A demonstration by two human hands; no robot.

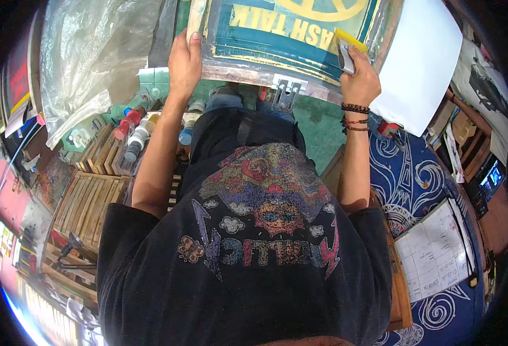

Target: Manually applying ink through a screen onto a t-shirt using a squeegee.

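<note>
A screen-printing frame (pixel 248 72) with a teal mesh and pale yellow lettering lies at the top of the view, a metal hinge clamp (pixel 287 91) at its near edge. My left hand (pixel 184 66) grips the wooden left edge of the frame, thumb on top. My right hand (pixel 360 81) is closed on a small scraper (pixel 347 55) with a grey body and yellow edge, held over the lower right part of the screen. A white sheet (pixel 415 63) lies right of the frame.
Crumpled clear plastic (pixel 92 63), paint bottles (pixel 133 127) and stacked wooden frames (pixel 89 210) are on the left. Right are a red tool (pixel 387 128), blue patterned cloth (pixel 415 173), paper sheets (pixel 432 251) and a small screen device (pixel 490 181).
</note>
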